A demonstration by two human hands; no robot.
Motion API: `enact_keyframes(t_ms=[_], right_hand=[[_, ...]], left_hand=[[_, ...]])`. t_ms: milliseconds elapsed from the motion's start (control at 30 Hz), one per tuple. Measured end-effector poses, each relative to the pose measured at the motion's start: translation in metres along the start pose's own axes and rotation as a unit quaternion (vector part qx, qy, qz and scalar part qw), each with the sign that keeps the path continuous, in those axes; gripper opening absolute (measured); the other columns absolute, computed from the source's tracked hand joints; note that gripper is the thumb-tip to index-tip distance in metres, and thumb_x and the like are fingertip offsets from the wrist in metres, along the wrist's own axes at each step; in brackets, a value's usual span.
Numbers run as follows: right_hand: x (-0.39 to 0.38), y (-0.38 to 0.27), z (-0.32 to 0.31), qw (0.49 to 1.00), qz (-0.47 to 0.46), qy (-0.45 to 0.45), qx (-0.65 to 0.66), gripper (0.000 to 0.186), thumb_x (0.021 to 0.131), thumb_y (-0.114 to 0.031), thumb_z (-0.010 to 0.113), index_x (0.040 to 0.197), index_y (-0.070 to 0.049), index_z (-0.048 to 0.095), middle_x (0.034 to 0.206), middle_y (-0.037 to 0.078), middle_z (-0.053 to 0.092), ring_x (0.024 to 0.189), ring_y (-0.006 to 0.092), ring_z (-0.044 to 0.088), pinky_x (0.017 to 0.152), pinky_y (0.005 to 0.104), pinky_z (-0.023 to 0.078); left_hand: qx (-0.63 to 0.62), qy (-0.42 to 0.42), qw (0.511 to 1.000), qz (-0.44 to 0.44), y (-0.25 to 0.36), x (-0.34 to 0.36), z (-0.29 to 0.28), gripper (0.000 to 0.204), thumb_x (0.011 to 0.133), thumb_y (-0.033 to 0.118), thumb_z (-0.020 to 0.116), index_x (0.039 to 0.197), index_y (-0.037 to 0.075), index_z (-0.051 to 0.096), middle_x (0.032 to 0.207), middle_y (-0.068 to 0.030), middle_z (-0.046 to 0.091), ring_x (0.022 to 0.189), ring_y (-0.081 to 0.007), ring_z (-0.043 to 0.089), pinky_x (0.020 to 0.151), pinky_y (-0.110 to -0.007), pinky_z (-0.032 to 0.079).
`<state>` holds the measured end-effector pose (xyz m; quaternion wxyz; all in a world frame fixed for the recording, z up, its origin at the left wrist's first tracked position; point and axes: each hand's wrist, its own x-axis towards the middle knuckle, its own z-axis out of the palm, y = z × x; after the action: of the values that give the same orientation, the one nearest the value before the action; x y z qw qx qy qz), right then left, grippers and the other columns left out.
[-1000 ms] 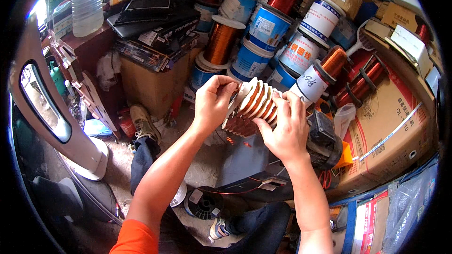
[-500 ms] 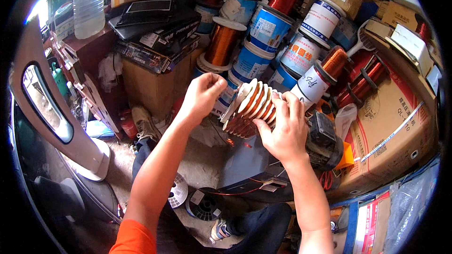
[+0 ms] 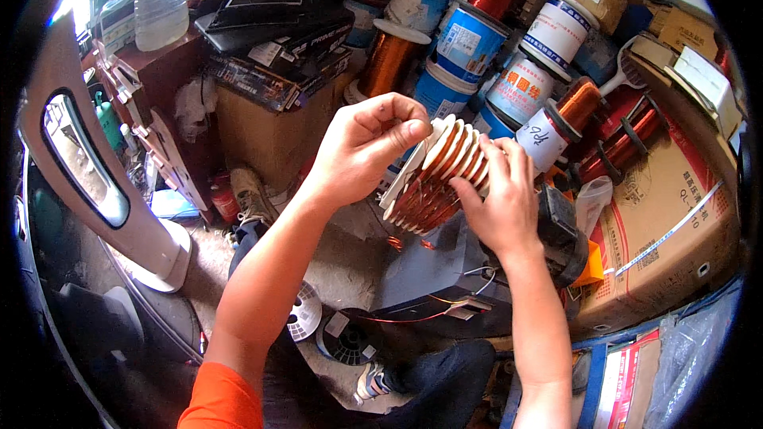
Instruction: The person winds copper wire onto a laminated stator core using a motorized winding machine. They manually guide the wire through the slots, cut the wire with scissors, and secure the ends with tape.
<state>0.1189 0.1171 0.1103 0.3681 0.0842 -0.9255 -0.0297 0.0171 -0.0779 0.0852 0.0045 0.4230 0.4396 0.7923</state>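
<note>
The right hand (image 3: 509,202) is clasping the copper-wound former (image 3: 429,195) from its right, above a grey panel (image 3: 429,270); the left hand (image 3: 358,147) is hovering by its left end, pinching what I cannot tell; a slack right grip would be risking twisting and loosened windings.

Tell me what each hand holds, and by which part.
Right hand: the coil former, by its right end. Left hand: near the left end; whether it holds anything cannot be told.

Bright white light (image 3: 67,6) glares upper left, near a maroon flat-topped cabinet (image 3: 151,65); grey, dusty floor (image 3: 340,270) lower centre.
</note>
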Motion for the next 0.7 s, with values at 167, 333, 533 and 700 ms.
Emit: enact_keyframes(t_ms=[167, 333, 533, 700], right_hand=[[-0.003, -0.023, -0.022, 0.957, -0.291, 0.000, -0.013, 0.024, 0.077, -0.017, 0.063, 0.094, -0.001, 0.066, 0.101, 0.013, 0.062, 0.082, 0.0241, 0.059, 0.068, 0.0353, 0.048], [0.033, -0.040, -0.019, 0.926, -0.316, -0.144, -0.149, 0.013, 0.078, -0.017, 0.057, 0.079, -0.008, 0.067, 0.083, 0.009, 0.063, 0.078, 0.0227, 0.061, 0.067, 0.0359, 0.049], [0.042, -0.054, -0.086, 0.920, -0.318, -0.175, -0.151, 0.009, 0.074, -0.019, 0.059, 0.070, -0.012, 0.064, 0.072, 0.004, 0.059, 0.061, 0.0183, 0.061, 0.053, 0.0325, 0.047], [0.032, -0.080, -0.134, 0.936, -0.233, -0.170, -0.200, 0.012, 0.067, -0.008, 0.060, 0.078, -0.008, 0.056, 0.069, 0.005, 0.048, 0.062, 0.0209, 0.055, 0.057, 0.0336, 0.043]], left_hand=[[0.101, 0.001, 0.995, 0.002, 0.009, 0.002, 0.009, 0.015, 0.093, 0.012, 0.063, 0.094, -0.002, 0.061, 0.092, -0.0013, 0.061, 0.086, -0.0077, 0.053, 0.081, -0.023, 0.045], [0.096, 0.026, 0.995, 0.019, 0.026, 0.003, 0.029, 0.016, 0.093, 0.012, 0.064, 0.099, -0.002, 0.063, 0.094, -0.0016, 0.064, 0.088, -0.0075, 0.056, 0.083, -0.023, 0.046], [0.133, -0.092, 0.985, -0.067, -0.007, -0.030, -0.017, 0.081, 0.070, 0.045, 0.082, 0.132, 0.005, 0.050, 0.137, -0.0091, 0.049, 0.128, -0.0226, 0.043, 0.105, -0.040, 0.035], [0.122, -0.092, 0.979, -0.133, -0.043, -0.095, -0.003, 0.083, 0.068, 0.028, 0.086, 0.136, 0.006, 0.045, 0.143, -0.0133, 0.043, 0.135, -0.0277, 0.038, 0.112, -0.040, 0.028]])
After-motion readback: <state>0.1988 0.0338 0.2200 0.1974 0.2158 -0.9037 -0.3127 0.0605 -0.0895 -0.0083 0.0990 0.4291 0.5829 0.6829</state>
